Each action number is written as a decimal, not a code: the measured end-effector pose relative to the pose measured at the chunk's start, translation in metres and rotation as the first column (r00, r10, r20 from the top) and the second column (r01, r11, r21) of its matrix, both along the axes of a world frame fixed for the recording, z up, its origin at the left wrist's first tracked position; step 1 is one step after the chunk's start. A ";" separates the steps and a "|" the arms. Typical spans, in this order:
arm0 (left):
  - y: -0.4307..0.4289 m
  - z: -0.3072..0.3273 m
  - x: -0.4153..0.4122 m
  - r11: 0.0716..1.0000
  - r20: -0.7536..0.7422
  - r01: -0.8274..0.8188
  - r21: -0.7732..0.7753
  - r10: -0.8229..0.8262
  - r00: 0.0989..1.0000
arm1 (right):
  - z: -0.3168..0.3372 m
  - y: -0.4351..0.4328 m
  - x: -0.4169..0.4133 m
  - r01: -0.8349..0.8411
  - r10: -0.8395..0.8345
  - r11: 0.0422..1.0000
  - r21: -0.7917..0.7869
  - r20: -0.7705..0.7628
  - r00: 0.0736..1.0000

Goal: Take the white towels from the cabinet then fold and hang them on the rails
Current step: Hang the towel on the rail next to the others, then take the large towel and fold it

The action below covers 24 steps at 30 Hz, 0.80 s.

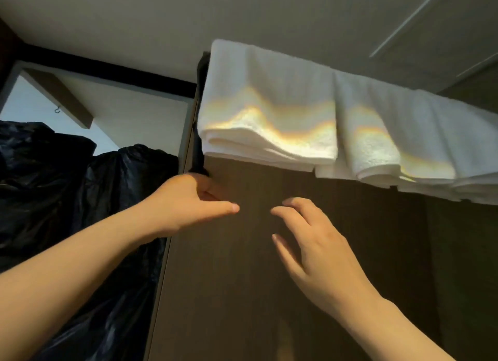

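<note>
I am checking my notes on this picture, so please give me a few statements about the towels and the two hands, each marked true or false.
1. White towels hang side by side across the upper part of the dark wooden panel. True.
2. The right hand grips a towel. False: its fingers are spread and hold nothing, below the towels.
3. Black plastic bags are to the left of the panel. True.
4. The left hand is above the towels. False: it is below them, near the panel's left edge.
</note>
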State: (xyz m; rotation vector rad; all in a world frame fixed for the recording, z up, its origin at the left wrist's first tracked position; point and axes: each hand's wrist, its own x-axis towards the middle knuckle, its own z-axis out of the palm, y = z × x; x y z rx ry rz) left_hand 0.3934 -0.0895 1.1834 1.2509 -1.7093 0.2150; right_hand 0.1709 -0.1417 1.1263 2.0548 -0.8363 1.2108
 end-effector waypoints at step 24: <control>-0.035 -0.344 -0.087 0.844 0.327 -0.179 0.506 0.005 0.945 | -0.267 -0.025 -0.085 0.105 0.019 0.541 0.835 -0.137 0.990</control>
